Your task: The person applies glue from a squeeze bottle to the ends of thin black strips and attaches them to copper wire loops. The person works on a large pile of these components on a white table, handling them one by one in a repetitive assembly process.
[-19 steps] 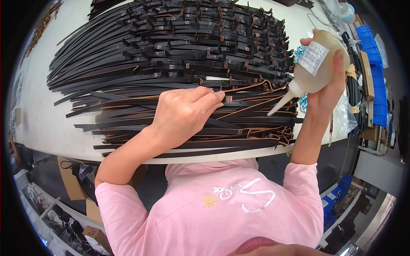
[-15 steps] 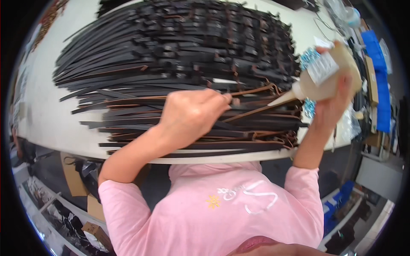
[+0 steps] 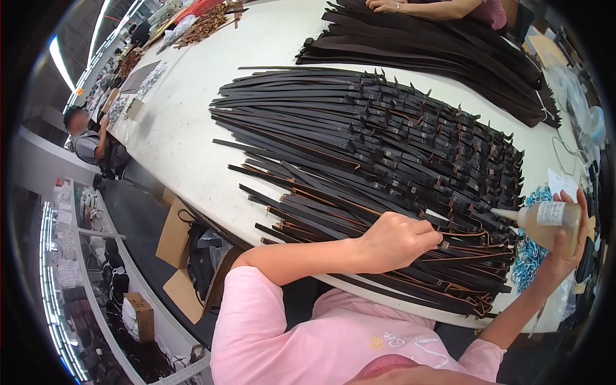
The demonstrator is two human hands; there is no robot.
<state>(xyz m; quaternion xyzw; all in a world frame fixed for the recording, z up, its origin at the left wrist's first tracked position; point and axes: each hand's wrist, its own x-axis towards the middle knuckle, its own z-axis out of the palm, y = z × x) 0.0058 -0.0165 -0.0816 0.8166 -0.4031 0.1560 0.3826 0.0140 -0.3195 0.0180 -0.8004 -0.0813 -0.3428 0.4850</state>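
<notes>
A wide fan of black leather straps (image 3: 385, 147) with brown edges lies across the white table (image 3: 186, 135). My left hand (image 3: 398, 240) is closed in a fist on top of the nearest straps, pinching one strap end near its loop. My right hand (image 3: 564, 247) holds a translucent glue bottle (image 3: 545, 221) tilted, its pointed nozzle aimed left at the strap ends close to my left hand. My pink sleeves fill the lower part of the view.
A second heap of dark straps (image 3: 436, 45) lies at the far side, where another person's arm (image 3: 443, 8) rests. Blue metal pieces (image 3: 529, 256) sit by my right hand. A seated person (image 3: 86, 138) is at far left. Cardboard boxes (image 3: 176, 244) stand under the table.
The view has swung left, so more of the table and straps shows. My right hand has lowered the glue bottle so that its nozzle points at the strap ends. My left hand stays on the straps.
</notes>
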